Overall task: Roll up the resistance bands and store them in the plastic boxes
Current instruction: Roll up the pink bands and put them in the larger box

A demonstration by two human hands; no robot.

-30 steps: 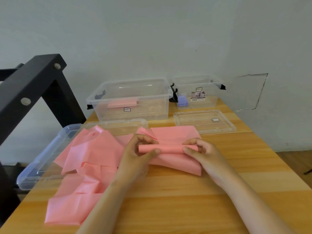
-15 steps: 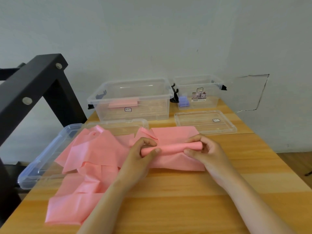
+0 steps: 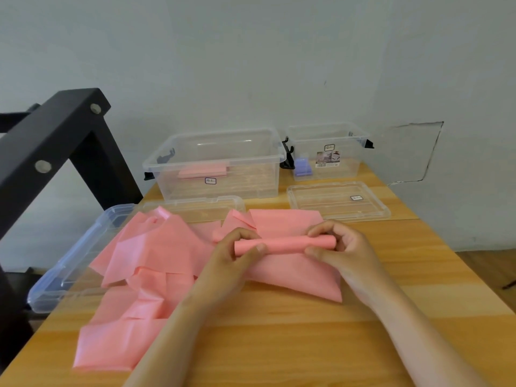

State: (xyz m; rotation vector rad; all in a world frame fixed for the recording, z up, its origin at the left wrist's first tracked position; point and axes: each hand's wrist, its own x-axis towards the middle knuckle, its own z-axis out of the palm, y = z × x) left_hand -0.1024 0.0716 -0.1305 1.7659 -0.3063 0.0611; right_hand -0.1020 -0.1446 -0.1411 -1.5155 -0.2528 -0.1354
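Bare tabletop [image 3: 435, 275] lies open at near right. Loose pink band [image 3: 156, 255] covers the left half. Small lid [image 3: 337, 199] and large lid [image 3: 69, 263] lie in front of the open-topped small box [image 3: 349, 163] and large box [image 3: 215, 163]. Black frame [image 3: 50, 141] bounds the left edge.

The left hand [image 3: 229, 261] and right hand [image 3: 346, 252] are bare. So are the left forearm [image 3: 173, 331], from 6 o'clock, and the right forearm [image 3: 413, 331], from 5 o'clock. The left thumbnail [image 3: 261, 248] is short and plain.

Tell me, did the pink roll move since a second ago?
Yes, a little. The roll has shifted right, so its right end now sits further under the right lid, which has stayed put.
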